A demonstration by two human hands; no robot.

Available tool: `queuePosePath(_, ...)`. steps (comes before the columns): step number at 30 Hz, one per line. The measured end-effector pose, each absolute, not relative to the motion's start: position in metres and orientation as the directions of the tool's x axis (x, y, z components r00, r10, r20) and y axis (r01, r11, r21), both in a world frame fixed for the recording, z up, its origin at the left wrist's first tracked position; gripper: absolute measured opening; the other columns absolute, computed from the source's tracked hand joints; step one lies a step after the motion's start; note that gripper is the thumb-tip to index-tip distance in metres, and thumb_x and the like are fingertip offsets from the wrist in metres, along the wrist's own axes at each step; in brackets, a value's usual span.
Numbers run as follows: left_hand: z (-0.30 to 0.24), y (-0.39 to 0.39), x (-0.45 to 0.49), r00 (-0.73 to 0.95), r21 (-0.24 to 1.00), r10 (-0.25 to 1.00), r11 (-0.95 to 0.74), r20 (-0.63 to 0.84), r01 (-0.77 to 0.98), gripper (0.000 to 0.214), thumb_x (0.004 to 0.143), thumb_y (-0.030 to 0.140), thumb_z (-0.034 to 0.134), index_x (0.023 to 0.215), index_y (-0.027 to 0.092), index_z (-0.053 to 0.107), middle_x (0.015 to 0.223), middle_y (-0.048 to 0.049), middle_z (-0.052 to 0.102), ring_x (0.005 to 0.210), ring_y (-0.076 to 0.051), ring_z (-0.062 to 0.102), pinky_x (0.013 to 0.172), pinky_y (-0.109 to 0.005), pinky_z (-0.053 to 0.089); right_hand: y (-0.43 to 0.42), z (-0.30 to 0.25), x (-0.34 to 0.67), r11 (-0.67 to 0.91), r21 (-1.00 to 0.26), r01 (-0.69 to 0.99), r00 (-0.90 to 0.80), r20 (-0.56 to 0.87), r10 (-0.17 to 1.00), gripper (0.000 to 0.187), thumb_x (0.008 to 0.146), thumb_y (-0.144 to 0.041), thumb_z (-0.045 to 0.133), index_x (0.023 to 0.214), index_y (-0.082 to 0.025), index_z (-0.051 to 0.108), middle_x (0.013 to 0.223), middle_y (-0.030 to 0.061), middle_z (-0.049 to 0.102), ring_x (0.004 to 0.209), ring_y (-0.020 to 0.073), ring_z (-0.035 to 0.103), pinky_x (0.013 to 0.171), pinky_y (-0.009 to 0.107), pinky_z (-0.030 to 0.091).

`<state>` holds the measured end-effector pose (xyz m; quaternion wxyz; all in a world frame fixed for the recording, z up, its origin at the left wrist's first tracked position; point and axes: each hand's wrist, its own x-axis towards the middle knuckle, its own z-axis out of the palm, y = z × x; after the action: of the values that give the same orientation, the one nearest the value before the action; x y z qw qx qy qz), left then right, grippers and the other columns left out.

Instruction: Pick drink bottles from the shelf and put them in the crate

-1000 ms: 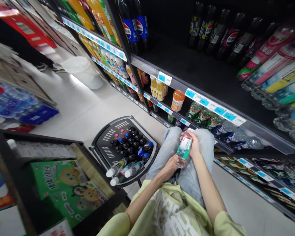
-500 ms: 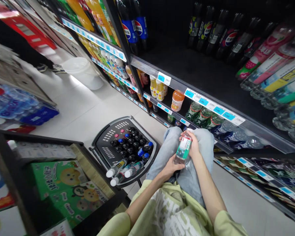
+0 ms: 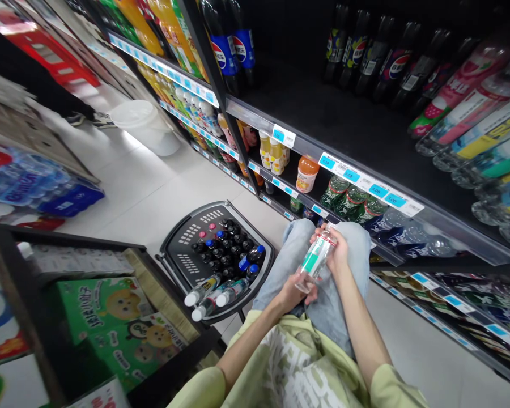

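Over my jeans-clad knees I hold a small clear water bottle (image 3: 314, 259) with a green and white label, tilted with its cap up and to the right. My right hand (image 3: 339, 253) is wrapped round its upper half. My left hand (image 3: 292, 290) grips its base from below. To my left, a dark shopping basket (image 3: 187, 238) holds several dark-capped bottles and three clear bottles lying at its near edge.
Black shelves of drinks with blue price tags (image 3: 378, 191) run along the right. A white bucket (image 3: 142, 124) stands on the tiled floor further down the aisle. Packs of water (image 3: 38, 187) lie at left, and a black rack with green cartons (image 3: 110, 317) stands at lower left.
The bottle has tilted further, its base swinging down and left. My left hand, which loosened half a second ago, has closed round the base again.
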<state>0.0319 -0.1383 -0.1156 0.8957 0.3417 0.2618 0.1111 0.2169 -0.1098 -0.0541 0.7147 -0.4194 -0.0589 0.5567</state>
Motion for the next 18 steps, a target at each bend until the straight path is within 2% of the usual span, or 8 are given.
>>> queuePosePath(3,-0.117,-0.136,0.026,0.87,0.58,0.315,0.814,-0.378,-0.043,0.093,0.081,0.102,0.021,0.073,0.021,0.066,0.039,-0.004,0.045,0.035,-0.017,0.039,0.053,-0.037,0.031,-0.111,-0.051,0.217,0.05,-0.689,-0.723,0.384,-0.341,0.858,0.034,0.078,-0.054,0.084,0.093,-0.028,0.068,0.08,-0.0009,0.076,0.072,0.0244,0.078,0.072,0.042,0.068)
queuePosePath(5,-0.118,-0.135,0.023,0.893,0.543,0.283,0.838,-0.35,-0.052,0.095,0.083,0.103,0.01,0.063,0.024,0.06,0.034,-0.003,0.037,0.035,-0.017,0.036,0.054,-0.037,0.031,-0.111,-0.05,0.216,0.068,-0.707,-0.704,0.405,-0.321,0.856,0.034,0.077,-0.054,0.084,0.089,-0.029,0.065,0.075,-0.0022,0.072,0.072,0.0238,0.077,0.076,0.043,0.069)
queuePosePath(9,-0.124,-0.133,0.024,0.91,0.549,0.24,0.835,-0.34,-0.015,0.1,0.087,0.102,0.007,0.057,0.022,0.061,0.033,-0.0033,0.036,0.033,-0.015,0.034,0.053,-0.034,0.031,-0.111,-0.047,0.217,0.131,-0.72,-0.682,0.481,-0.307,0.821,0.032,0.077,-0.05,0.084,0.085,-0.029,0.062,0.068,-0.0044,0.065,0.066,0.0191,0.07,0.073,0.036,0.066)
queuePosePath(13,-0.128,-0.137,0.037,0.825,0.555,0.339,0.831,-0.452,-0.038,0.098,0.094,0.093,0.01,0.07,0.017,0.067,0.043,-0.0061,0.049,0.039,-0.017,0.043,0.053,-0.033,0.036,-0.114,-0.044,0.219,0.101,-0.758,-0.644,0.511,-0.329,0.794,0.023,0.085,-0.046,0.077,0.086,-0.028,0.062,0.068,-0.0028,0.065,0.067,0.0195,0.072,0.074,0.034,0.063)
queuePosePath(16,-0.127,-0.141,0.045,0.765,0.505,0.388,0.858,-0.515,-0.095,0.082,0.099,0.08,0.013,0.075,0.02,0.063,0.054,-0.0083,0.057,0.046,-0.02,0.051,0.053,-0.035,0.04,-0.122,-0.043,0.218,0.088,-0.809,-0.582,0.541,-0.304,0.784,0.031,0.077,-0.047,0.085,0.09,-0.028,0.064,0.071,-0.0027,0.072,0.065,0.0209,0.073,0.07,0.036,0.063)
queuePosePath(18,-0.127,-0.142,0.047,0.771,0.483,0.383,0.869,-0.509,-0.113,0.074,0.099,0.075,0.016,0.072,0.021,0.06,0.055,-0.0086,0.055,0.049,-0.02,0.05,0.055,-0.035,0.041,-0.127,-0.044,0.215,0.066,-0.847,-0.528,0.493,-0.242,0.836,0.043,0.072,-0.047,0.092,0.102,-0.028,0.068,0.087,0.0006,0.081,0.072,0.0234,0.078,0.071,0.038,0.064)
